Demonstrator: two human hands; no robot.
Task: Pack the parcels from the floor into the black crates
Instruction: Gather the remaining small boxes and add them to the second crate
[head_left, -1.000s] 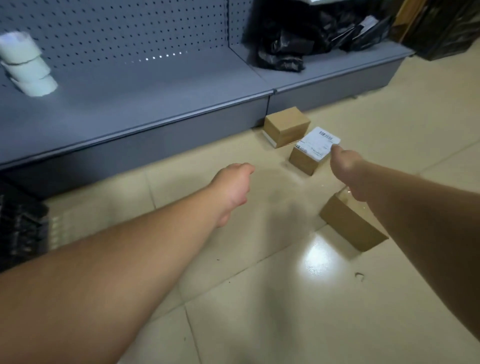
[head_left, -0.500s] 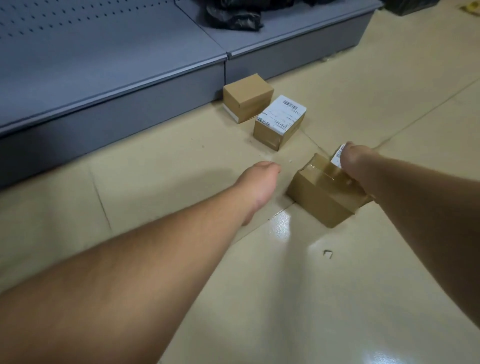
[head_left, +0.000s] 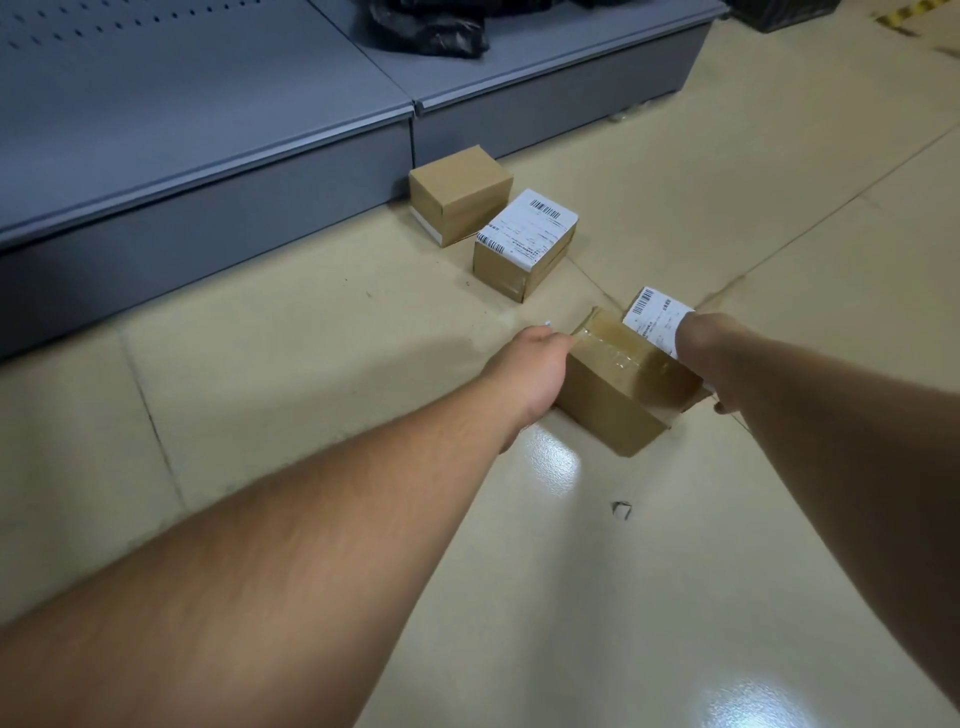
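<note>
Head view is showing the left hand (head_left: 537, 364) and right hand (head_left: 709, 358) squeezing the sides of the nearest parcel (head_left: 626, 382) sitting on the floor (head_left: 675, 571). Its shiny tape is looking slippery, so it could be sliding out and dropping.

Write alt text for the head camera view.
Two bare arms reach down to a taped cardboard parcel on a tiled floor, left hand and right hand at its opposite sides. Two more parcels, one plain and one labelled, lie beyond beside a grey shelf base.
</note>
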